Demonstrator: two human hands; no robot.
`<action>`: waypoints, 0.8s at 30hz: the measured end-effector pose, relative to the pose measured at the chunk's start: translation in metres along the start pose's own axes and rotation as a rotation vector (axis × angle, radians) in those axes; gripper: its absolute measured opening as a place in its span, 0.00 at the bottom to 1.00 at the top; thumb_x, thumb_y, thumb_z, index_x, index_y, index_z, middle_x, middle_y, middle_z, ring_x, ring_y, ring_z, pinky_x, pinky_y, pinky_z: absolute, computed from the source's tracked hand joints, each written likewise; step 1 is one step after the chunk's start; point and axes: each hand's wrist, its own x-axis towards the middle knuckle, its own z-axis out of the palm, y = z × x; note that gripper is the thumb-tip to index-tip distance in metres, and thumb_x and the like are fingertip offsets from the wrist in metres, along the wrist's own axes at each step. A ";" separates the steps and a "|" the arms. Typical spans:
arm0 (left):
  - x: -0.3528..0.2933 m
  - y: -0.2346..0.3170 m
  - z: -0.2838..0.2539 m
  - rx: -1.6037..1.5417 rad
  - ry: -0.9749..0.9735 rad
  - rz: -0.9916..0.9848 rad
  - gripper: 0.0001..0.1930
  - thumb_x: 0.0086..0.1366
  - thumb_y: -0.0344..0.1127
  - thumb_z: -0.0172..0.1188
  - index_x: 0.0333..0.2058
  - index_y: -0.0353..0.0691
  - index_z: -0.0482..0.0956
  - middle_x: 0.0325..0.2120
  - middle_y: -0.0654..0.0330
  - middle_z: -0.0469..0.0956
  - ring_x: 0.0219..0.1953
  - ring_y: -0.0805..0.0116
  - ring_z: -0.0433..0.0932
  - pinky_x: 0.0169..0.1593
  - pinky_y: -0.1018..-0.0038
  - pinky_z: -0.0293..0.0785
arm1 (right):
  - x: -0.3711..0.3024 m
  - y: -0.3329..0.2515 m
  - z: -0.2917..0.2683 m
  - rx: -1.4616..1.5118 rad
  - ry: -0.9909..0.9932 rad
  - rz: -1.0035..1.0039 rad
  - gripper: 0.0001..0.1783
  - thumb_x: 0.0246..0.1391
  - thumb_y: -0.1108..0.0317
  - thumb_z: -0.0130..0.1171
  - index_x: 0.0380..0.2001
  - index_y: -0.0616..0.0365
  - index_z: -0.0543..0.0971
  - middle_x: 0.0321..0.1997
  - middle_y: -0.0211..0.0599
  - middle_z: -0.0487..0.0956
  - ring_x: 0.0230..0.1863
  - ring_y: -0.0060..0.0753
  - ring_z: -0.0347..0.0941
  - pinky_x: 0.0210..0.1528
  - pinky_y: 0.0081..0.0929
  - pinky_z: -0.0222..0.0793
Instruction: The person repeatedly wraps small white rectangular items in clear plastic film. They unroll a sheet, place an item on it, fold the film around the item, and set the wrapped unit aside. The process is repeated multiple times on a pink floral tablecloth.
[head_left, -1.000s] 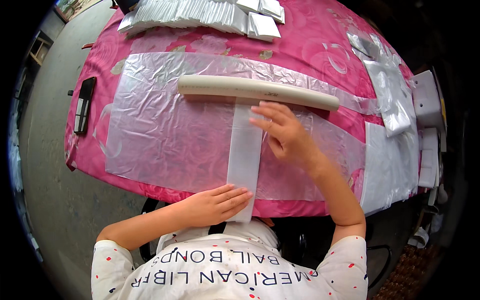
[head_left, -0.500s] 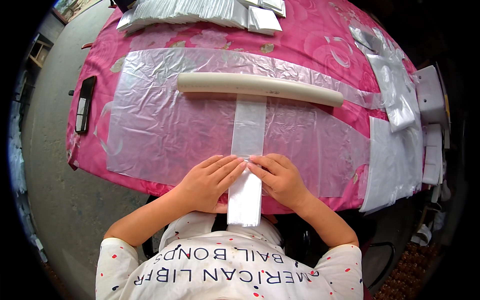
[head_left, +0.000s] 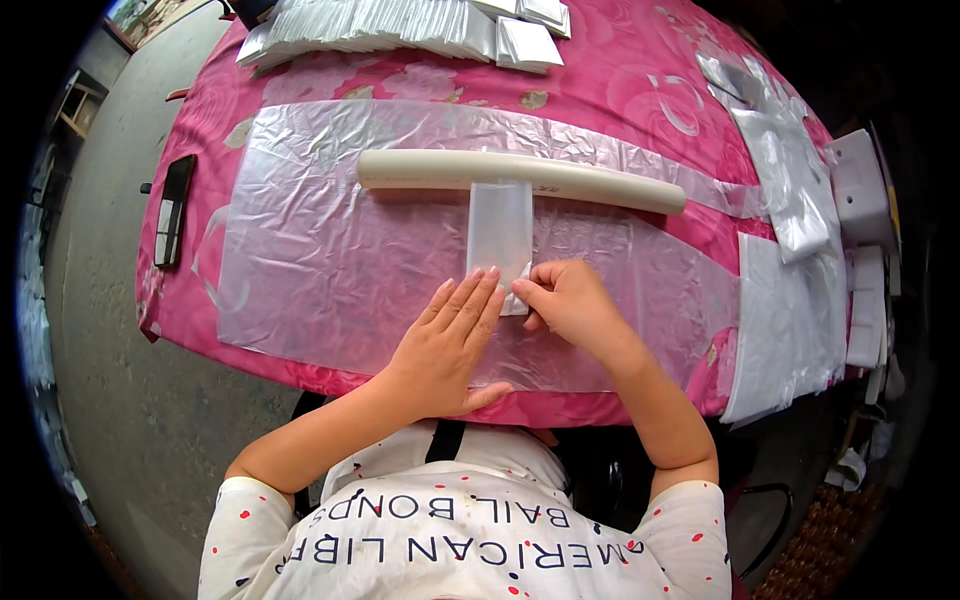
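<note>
A folded strip of clear plastic film (head_left: 500,225) lies in front of the pale pipe (head_left: 450,168), its far end against the pipe. My left hand (head_left: 445,350) lies flat with straight fingers, their tips on the near left part of the folded film. At the film's near right corner, my right hand (head_left: 575,305) pinches its edge between thumb and forefinger. Both hands are over a large translucent plastic sheet (head_left: 320,240) spread on the table. Part of the folded film is hidden under my left fingertips.
A pink floral cloth (head_left: 610,70) covers the table. Several folded white plastic packets (head_left: 380,25) line the far edge. A dark phone (head_left: 173,210) lies at the left. Plastic bags (head_left: 785,330) are piled on the right, beside white boxes (head_left: 862,185).
The strip's near end, which hung over the table edge, has been folded away from me onto the film. My right hand has moved forward; my left hand has flattened out.
</note>
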 end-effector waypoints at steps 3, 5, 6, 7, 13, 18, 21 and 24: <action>0.000 0.000 0.012 0.062 -0.068 -0.044 0.45 0.55 0.60 0.51 0.59 0.26 0.53 0.62 0.43 0.51 0.65 0.49 0.48 0.66 0.59 0.41 | -0.002 0.003 0.002 -0.042 0.013 -0.026 0.13 0.50 0.65 0.59 0.33 0.66 0.77 0.20 0.34 0.77 0.20 0.24 0.75 0.22 0.22 0.67; 0.000 0.000 0.012 0.091 -0.090 -0.047 0.46 0.55 0.61 0.50 0.59 0.26 0.52 0.62 0.42 0.50 0.66 0.50 0.46 0.66 0.60 0.39 | -0.011 0.001 0.007 -0.313 0.143 -0.177 0.17 0.47 0.65 0.61 0.38 0.65 0.75 0.29 0.38 0.78 0.31 0.29 0.76 0.31 0.26 0.70; 0.001 -0.001 0.011 0.079 -0.086 -0.050 0.45 0.54 0.59 0.52 0.59 0.26 0.53 0.62 0.43 0.51 0.66 0.51 0.48 0.66 0.60 0.41 | -0.014 0.001 0.010 -0.448 0.206 -0.254 0.20 0.45 0.66 0.62 0.41 0.65 0.74 0.33 0.40 0.79 0.36 0.32 0.77 0.35 0.28 0.71; 0.001 -0.001 0.008 0.066 -0.082 -0.054 0.44 0.54 0.57 0.54 0.59 0.27 0.54 0.62 0.44 0.52 0.65 0.52 0.49 0.66 0.60 0.42 | -0.012 0.008 0.012 -0.544 0.328 -0.455 0.23 0.43 0.66 0.63 0.43 0.64 0.73 0.39 0.41 0.77 0.42 0.35 0.74 0.41 0.31 0.69; 0.014 -0.009 0.005 -0.003 0.117 -0.051 0.33 0.47 0.39 0.61 0.53 0.32 0.64 0.53 0.50 0.66 0.55 0.58 0.66 0.59 0.64 0.57 | 0.007 0.030 -0.005 -0.889 0.301 -1.104 0.31 0.40 0.67 0.63 0.51 0.62 0.70 0.56 0.46 0.67 0.58 0.45 0.62 0.60 0.38 0.58; 0.023 -0.012 0.003 0.034 0.207 -0.038 0.27 0.46 0.30 0.59 0.48 0.34 0.69 0.47 0.53 0.73 0.47 0.61 0.73 0.51 0.66 0.64 | 0.021 0.028 -0.016 -0.760 0.106 -1.053 0.26 0.42 0.76 0.55 0.50 0.65 0.70 0.55 0.46 0.69 0.58 0.45 0.63 0.60 0.37 0.58; 0.025 -0.013 0.001 0.101 0.180 -0.011 0.26 0.45 0.28 0.57 0.47 0.34 0.69 0.46 0.54 0.73 0.47 0.63 0.73 0.49 0.66 0.65 | 0.025 0.028 -0.020 -0.704 0.094 -1.039 0.27 0.39 0.81 0.50 0.49 0.64 0.71 0.54 0.46 0.70 0.57 0.45 0.64 0.60 0.36 0.59; 0.026 -0.014 0.003 0.159 0.178 0.023 0.24 0.46 0.28 0.57 0.46 0.33 0.71 0.46 0.54 0.74 0.47 0.64 0.74 0.48 0.67 0.65 | 0.027 0.027 -0.019 -0.659 0.101 -1.042 0.27 0.38 0.82 0.49 0.47 0.63 0.73 0.52 0.45 0.72 0.55 0.45 0.65 0.59 0.36 0.60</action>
